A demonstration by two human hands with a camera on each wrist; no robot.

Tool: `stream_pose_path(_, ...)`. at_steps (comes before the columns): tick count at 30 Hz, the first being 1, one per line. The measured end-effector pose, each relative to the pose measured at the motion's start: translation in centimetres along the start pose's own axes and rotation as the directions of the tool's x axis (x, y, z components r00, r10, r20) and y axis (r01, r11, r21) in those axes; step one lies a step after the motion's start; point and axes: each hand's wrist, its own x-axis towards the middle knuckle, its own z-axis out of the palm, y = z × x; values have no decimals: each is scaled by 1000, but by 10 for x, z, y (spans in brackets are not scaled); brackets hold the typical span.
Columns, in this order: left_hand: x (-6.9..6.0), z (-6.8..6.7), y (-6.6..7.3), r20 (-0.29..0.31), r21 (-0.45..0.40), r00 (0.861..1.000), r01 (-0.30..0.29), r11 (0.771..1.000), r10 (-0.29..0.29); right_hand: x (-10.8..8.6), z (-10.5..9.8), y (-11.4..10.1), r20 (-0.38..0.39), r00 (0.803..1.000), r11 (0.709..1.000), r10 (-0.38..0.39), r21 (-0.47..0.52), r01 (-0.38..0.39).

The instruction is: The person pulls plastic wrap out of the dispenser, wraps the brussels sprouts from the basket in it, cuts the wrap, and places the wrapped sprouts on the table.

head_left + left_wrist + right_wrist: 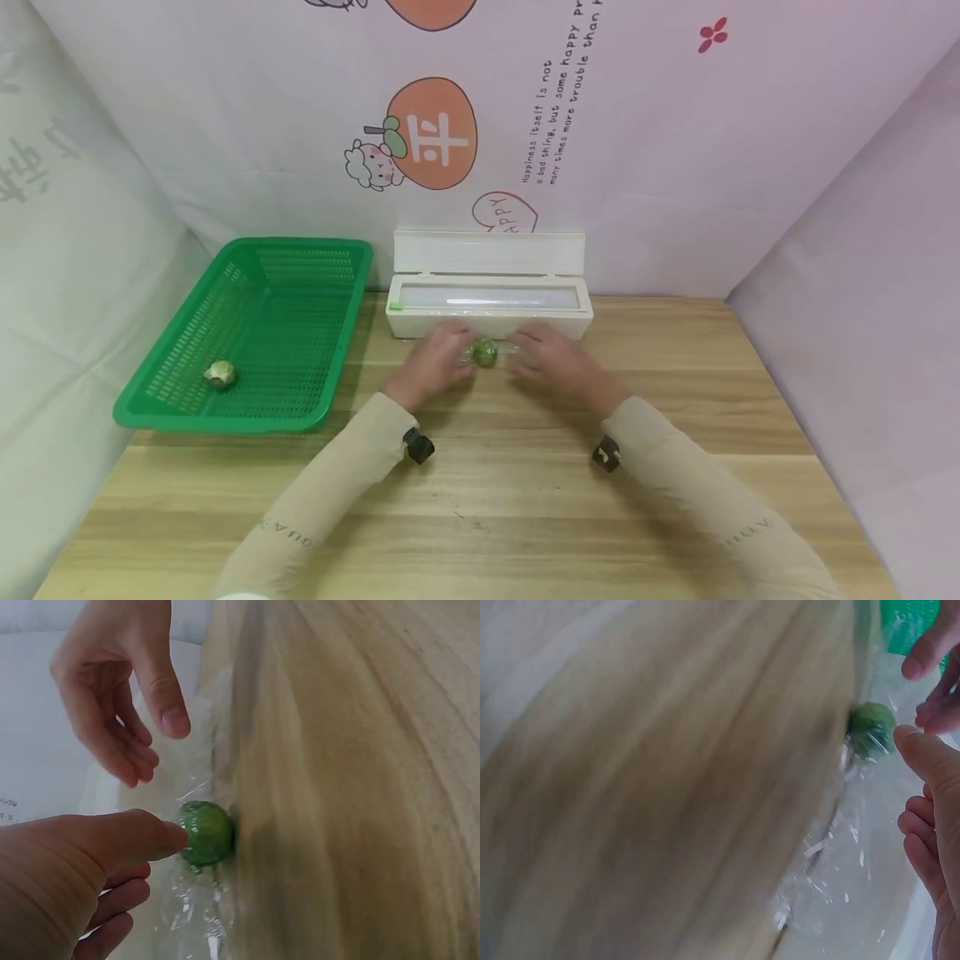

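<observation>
Green round item (485, 353), one: lies at mid-scene between the hands, just on the near side of the white box (487, 323), glossy with clear film (186, 904) that runs loose and crinkled to left and right over the worktop (525, 508).

Left hand (437, 364): grip spread, thumb pointing at the item, contact uncertain. Right hand (558, 365): grip likewise spread, thumb apart from the fingers, nothing pinched.

State of work, as judged: film covers this item, its loose ends not yet tidied. One pale small item (221, 374), apparently bare, sits in the near left part of the green basket (351, 325) and looks to be left over. Box lid stands raised at the far side.

Lettering: far backdrop (652, 125) reads "Happiness itself is not / a bad thing, but some happy pr" (cut off) "/ many times more trouble than" (next word cut off); a heart outline shows "APPY", first letter unclear; an orange fruit bears one white character. Both sleeves (330, 492) carry inverted capitals, not surely legible. Box: no brand readable.
</observation>
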Motion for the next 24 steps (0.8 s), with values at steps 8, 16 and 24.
stream_pose_path(8,4,19,-4,-44,65,999,10,998,-7,9,23,-3,19,1000,1000,11,7,-12)
stream_pose_path(16,8,25,-6,-62,75,998,-1,997,5,17,35,-3,-46,999,999,-28,-45,26)
stream_pose_path(24,12,26,-6,-44,48,999,10,999,-8,21,38,-6,-47,999,995,1,-96,-6)
